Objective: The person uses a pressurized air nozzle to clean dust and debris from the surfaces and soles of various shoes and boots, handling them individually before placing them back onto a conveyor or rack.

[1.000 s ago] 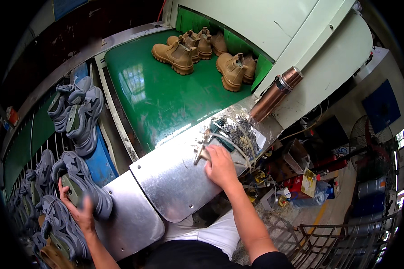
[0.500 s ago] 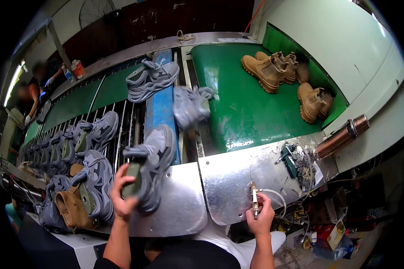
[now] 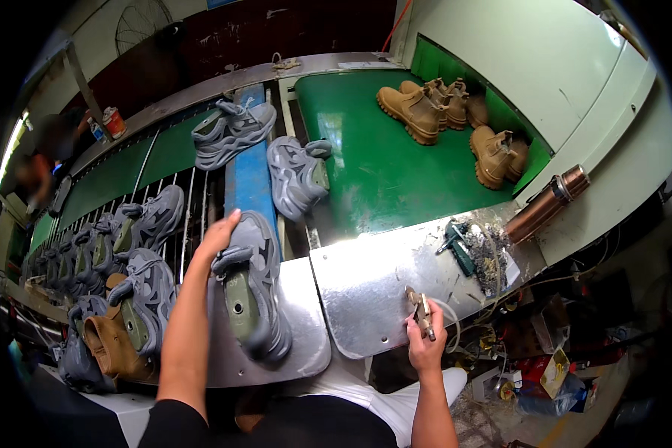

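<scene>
**Left hand on a grey shoe, right hand gripping pliers**

We see the left hand [image 3: 218,237] stretched forward from the lower edge, forearm running up toward twelve o'clock, fingers draped over the heel end of a grey shoe [image 3: 252,295]. The hand rests on and partly wraps that end; a firm clench is not clear to us. The shoe lies sole-side partly up on the left metal plate [image 3: 306,328], its long axis running from about eleven o'clock down to five o'clock, the end under the hand pointing toward eleven.

The right hand [image 3: 425,340] rises at the five o'clock side, wrist bent, fingers closed around a pair of pliers [image 3: 421,310] whose nose points toward eleven o'clock over the right metal plate [image 3: 373,276].

We count two more grey shoes near the blue divider [image 3: 250,187], one at eleven o'clock and one at one o'clock from the held shoe. At nine o'clock a rack [image 3: 89,254] carries a row of grey shoes; the far ones blur together, so we cannot count them. On the green belt [image 3: 373,172] we make out about four tan boots [image 3: 455,119]. One copper-coloured cylinder [image 3: 546,205] lies at three o'clock.
</scene>
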Motion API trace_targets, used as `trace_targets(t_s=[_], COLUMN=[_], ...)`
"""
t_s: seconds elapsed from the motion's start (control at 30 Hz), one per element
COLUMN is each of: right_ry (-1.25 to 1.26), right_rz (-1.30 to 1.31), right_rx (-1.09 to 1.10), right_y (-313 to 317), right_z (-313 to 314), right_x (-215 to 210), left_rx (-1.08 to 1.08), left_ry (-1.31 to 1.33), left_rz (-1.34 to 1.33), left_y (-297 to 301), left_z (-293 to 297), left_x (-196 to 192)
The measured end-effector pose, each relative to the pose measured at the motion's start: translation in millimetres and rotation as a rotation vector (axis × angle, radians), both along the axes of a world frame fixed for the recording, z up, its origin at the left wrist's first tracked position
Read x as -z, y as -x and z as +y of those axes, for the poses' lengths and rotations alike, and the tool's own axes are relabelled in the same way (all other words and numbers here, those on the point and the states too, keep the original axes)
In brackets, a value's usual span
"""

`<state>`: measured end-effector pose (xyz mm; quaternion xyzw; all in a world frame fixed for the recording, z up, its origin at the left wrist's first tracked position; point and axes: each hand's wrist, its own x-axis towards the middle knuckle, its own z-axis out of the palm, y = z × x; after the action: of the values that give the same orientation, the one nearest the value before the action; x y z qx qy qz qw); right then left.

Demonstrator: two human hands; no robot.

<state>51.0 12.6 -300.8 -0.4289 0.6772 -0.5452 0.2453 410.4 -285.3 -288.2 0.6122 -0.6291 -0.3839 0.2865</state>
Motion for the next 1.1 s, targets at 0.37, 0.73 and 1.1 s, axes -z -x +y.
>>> trace_targets(t_s=[0.37, 0.73, 1.1], right_ry=[0.317, 0.481, 0.455], right_rz=[-0.41, 0.071, 0.138], right_rx=[-0.082, -0.282, -0.319], right_y=[-13.7, -30.4, -29.5], right_z=[38.5, -24.5, -97.5], right_x=[-24.3, -138.5, -174.4], left_rx=[0.363, 0.562, 0.641], left_ry=[0.499, 0.455, 0.392], left_rz=[0.896, 0.55, 0.615], left_y=[85.9, 138.5, 163.2], left_z=[102.1, 71.3, 54.8], left_x=[-132.6, -140.7, -132.9])
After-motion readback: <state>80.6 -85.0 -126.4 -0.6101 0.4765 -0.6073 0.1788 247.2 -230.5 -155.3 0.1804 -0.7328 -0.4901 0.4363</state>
